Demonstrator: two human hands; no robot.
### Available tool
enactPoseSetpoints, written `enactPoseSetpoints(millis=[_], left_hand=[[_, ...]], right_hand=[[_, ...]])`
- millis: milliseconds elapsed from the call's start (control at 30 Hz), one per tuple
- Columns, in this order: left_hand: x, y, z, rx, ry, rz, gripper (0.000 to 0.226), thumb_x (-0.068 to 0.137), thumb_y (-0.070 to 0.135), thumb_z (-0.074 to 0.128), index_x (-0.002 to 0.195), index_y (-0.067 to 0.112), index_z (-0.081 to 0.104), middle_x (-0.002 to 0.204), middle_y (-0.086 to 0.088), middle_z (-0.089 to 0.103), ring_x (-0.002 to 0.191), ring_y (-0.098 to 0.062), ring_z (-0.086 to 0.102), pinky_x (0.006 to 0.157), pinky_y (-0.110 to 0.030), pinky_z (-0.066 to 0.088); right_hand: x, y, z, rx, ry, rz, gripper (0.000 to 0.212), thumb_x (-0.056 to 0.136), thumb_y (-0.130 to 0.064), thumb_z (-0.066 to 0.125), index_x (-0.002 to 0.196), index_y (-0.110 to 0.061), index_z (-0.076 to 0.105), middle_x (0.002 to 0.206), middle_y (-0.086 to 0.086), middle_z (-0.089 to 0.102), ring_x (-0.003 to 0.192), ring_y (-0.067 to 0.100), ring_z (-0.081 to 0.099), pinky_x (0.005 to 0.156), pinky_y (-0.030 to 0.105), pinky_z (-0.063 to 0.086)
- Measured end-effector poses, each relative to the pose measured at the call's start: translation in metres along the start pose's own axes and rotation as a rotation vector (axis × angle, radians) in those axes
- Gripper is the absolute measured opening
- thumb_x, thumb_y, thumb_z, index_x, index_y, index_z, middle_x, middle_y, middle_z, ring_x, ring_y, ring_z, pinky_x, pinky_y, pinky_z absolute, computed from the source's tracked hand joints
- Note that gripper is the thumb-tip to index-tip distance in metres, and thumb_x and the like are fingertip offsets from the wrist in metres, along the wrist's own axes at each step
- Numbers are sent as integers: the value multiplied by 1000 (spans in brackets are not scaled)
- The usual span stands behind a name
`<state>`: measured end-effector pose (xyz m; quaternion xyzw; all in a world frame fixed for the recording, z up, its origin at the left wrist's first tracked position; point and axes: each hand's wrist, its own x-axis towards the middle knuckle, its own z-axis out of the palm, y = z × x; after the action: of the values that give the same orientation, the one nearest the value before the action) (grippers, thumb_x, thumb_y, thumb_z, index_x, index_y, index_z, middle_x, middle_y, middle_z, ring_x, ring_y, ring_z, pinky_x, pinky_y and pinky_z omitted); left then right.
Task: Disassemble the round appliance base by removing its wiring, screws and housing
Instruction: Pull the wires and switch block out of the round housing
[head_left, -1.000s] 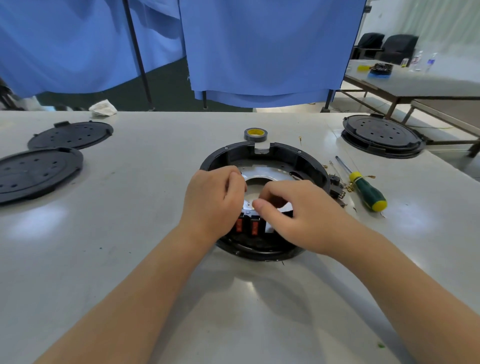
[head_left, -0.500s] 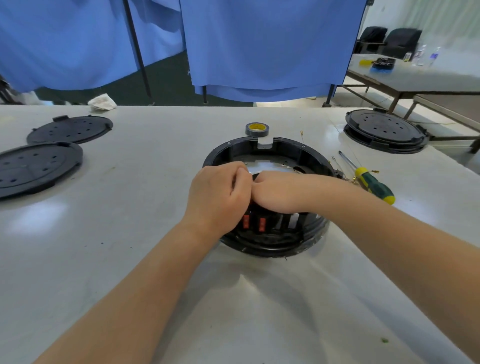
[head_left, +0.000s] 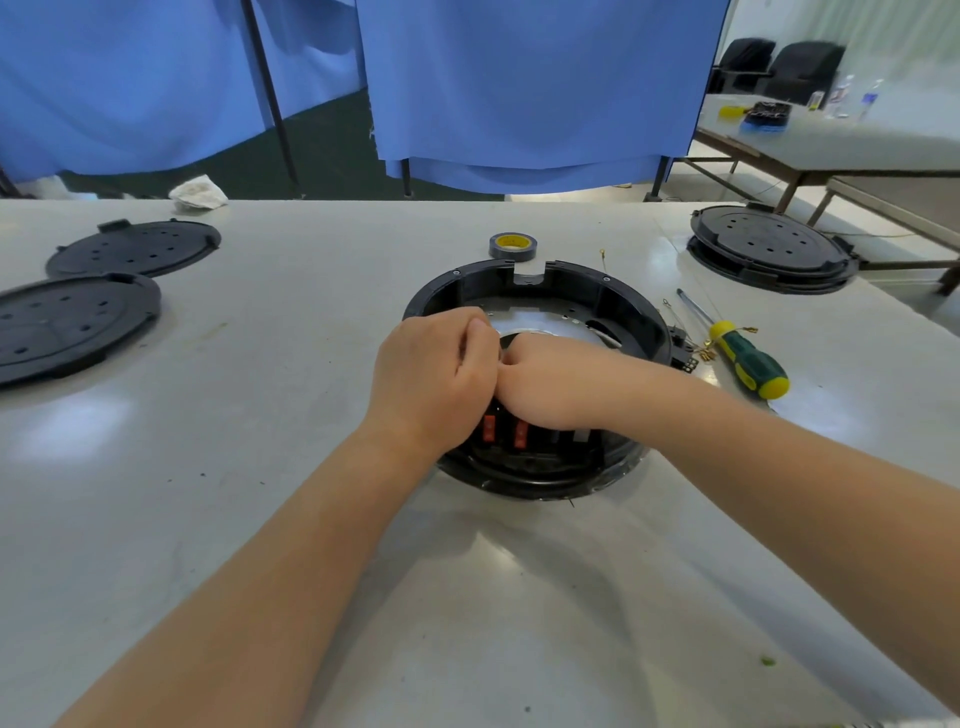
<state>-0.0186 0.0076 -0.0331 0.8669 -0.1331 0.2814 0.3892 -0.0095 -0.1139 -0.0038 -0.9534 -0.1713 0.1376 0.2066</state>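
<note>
On the pale grey worktable (head_left: 519, 597), near its middle, sits the round black plastic appliance base (head_left: 636, 325), opened up so its silver metal plate (head_left: 550, 325) and two small orange components (head_left: 504, 431) near the front wall show. Both of the person's hands are down inside it, touching each other over the centre. The left hand (head_left: 431, 374) has its fingers curled tight, and the right hand (head_left: 550, 384) is curled too, knuckles against the left; whatever they pinch between them is hidden, possibly a wire, so I cannot tell what either one holds.

Just behind the base lies a grey roll of tape with a yellow core (head_left: 511, 245). To its right, near the rim, a green-and-yellow handled screwdriver (head_left: 743, 353) lies beside loose thin wires with brass terminals (head_left: 701, 348). Farther right rests a closed round black appliance base (head_left: 771, 247). Well apart on the left lie two flat round black perforated covers (head_left: 78, 322) (head_left: 135, 248), with a crumpled white cloth (head_left: 198, 193) at the table's far edge. Blue curtains (head_left: 519, 78) hang behind.
</note>
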Motion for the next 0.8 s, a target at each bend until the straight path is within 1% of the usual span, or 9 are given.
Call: enactPoseSetpoints(millis=[100,200,267,333,400,567,633,733,800], left_hand=[[0,0,0,9,7,-2,41,79,25,31,64,4,62,52,-5,52,59,-25,50,55,-43,41],[0,-1,1,12,6,0,41,79,25,31,64,3,62,56,-8,56,61,-26,53,57,-45,42],[0,-2,2,13,9,1,41,78,25,31,64,2,62,57,-10,57,61,-27,53,58,-46,42],[0,-2,2,16,11,4,41,78,24,30,64,1,61,57,-12,57,62,-28,53,58,-46,42],[0,-2,2,20,13,9,41,78,24,30,64,0,60,58,-13,58,61,-28,53,59,-47,42],[1,-2,1,10,11,5,41,78,24,31,64,-1,61,58,-14,57,61,-29,53,58,-48,42],[1,-1,1,5,9,2,41,78,24,31,64,-1,61,57,-14,56,61,-30,53,58,-48,42],[1,0,1,4,5,2,41,78,23,30,64,-1,59,55,-15,53,59,-31,51,57,-48,42],[0,1,0,5,2,2,40,78,22,31,64,-1,59,49,-10,46,54,-27,47,54,-45,40]], right_hand=[[1,0,0,20,-5,0,43,94,-33,32,82,-7,64,72,9,67,62,18,53,62,33,45],[2,0,0,40,-22,-12,46,96,-34,31,92,-3,65,88,16,71,70,24,58,73,39,52],[3,0,0,46,-39,-26,46,98,-32,29,92,-1,63,91,19,69,73,29,59,74,39,52],[3,-2,-1,31,-43,-37,39,100,-25,28,82,-5,55,86,19,62,72,26,51,68,35,45],[3,-3,-1,36,-43,-41,35,102,-21,26,75,-12,47,85,18,58,73,24,47,67,34,42],[2,-2,0,38,-25,-25,43,100,-30,27,82,-6,58,80,15,59,68,22,48,67,35,42],[4,-1,-2,44,-33,-1,44,99,-33,28,80,-5,57,77,12,56,69,22,46,68,35,40],[3,0,-13,4,-69,35,48,100,-39,29,64,-11,45,60,2,47,56,17,41,59,28,35],[0,1,-19,-50,-83,35,50,100,-41,33,57,-16,38,51,-5,40,47,11,37,53,26,28]])
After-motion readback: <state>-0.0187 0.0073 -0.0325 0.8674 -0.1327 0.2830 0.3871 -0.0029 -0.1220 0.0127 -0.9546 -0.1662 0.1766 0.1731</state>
